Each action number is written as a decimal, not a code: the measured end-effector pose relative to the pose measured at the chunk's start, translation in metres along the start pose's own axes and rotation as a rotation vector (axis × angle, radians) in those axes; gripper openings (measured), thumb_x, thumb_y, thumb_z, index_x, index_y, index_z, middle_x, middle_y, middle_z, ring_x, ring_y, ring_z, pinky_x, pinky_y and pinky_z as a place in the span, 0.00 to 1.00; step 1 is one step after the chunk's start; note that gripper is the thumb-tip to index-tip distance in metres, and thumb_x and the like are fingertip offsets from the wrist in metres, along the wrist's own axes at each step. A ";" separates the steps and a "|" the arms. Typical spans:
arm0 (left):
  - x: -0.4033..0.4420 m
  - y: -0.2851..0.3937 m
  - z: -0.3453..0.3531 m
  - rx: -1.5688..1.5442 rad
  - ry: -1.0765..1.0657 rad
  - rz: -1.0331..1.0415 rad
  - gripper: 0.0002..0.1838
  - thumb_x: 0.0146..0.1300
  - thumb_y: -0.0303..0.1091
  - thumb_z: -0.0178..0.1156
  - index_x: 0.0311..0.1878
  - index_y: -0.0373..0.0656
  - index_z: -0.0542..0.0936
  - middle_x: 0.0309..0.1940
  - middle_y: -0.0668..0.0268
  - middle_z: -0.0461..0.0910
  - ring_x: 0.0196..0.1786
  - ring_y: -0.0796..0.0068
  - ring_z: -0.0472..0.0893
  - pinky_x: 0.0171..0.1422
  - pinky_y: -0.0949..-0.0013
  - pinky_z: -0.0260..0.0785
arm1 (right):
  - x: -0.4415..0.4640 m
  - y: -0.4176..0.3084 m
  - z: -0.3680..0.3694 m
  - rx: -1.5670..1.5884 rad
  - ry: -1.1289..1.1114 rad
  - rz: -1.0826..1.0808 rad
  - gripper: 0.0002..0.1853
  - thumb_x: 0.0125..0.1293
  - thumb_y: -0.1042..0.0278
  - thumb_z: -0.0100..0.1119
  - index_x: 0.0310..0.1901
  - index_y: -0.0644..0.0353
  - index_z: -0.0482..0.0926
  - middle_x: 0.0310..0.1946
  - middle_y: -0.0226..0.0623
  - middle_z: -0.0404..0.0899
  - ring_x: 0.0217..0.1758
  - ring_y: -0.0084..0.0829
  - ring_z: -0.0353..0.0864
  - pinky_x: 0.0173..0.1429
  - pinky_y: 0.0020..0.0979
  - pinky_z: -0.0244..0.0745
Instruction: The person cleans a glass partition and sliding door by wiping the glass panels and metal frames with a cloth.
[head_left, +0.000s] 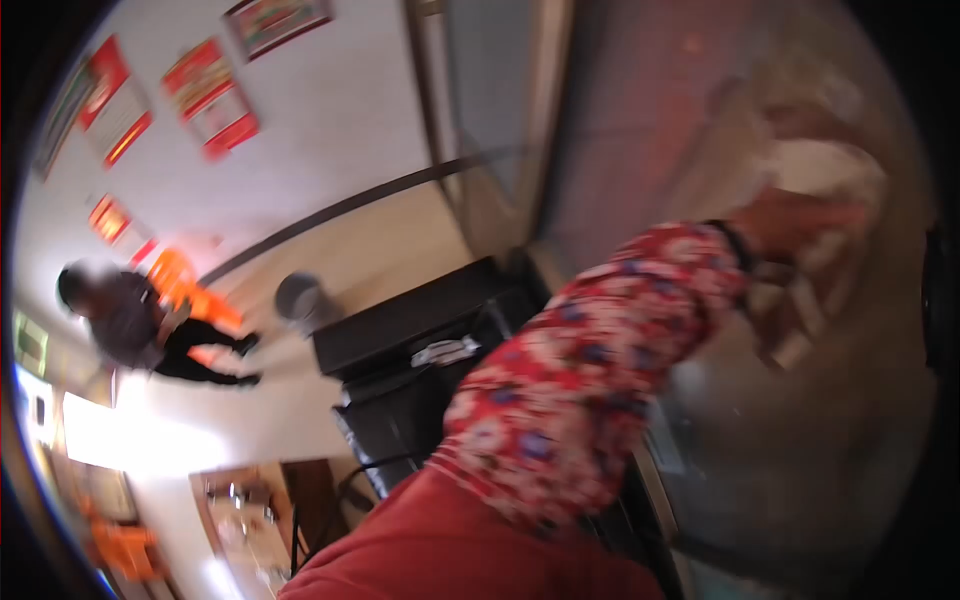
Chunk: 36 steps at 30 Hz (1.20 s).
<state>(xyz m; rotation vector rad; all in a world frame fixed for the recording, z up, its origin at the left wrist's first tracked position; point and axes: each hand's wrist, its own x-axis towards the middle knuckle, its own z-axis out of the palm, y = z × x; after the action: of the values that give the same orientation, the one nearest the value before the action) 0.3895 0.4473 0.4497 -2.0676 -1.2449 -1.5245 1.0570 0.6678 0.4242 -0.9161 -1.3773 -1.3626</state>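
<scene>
My right arm, in a red sleeve with a floral oversleeve (pixel 590 370), stretches from the bottom of the head view towards the right. A dark band circles the wrist. Motion smears my right hand (pixel 800 225), but its fingers look closed around a crumpled whitish and reddish cloth (pixel 825 168). Part of the cloth hangs below the hand. Behind it lies a hazy brownish-grey surface (pixel 790 460); whether the cloth touches it I cannot tell. My left hand is out of view.
The view is strongly tilted. Beside my arm stands black padded furniture (pixel 420 310) with a small pale item on it. A framed glass panel (pixel 490 90), a grey bin (pixel 303 300), a person seated on an orange chair (pixel 180 280) and a wooden table (pixel 235 530) are further off.
</scene>
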 end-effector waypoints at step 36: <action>0.067 -0.082 -0.244 0.155 0.826 -0.220 0.23 0.65 0.51 0.55 0.59 0.52 0.74 0.47 0.66 0.74 0.48 0.70 0.76 0.49 0.68 0.71 | 0.006 -0.038 -0.057 0.049 -0.116 0.448 0.16 0.72 0.60 0.52 0.46 0.69 0.74 0.39 0.55 0.77 0.37 0.52 0.76 0.43 0.44 0.76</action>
<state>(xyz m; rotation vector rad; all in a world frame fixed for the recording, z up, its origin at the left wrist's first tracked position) 0.1761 0.3659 0.5857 -1.0144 -1.1962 -1.9882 1.0261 0.6073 0.4151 -1.2012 -1.1916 -0.9445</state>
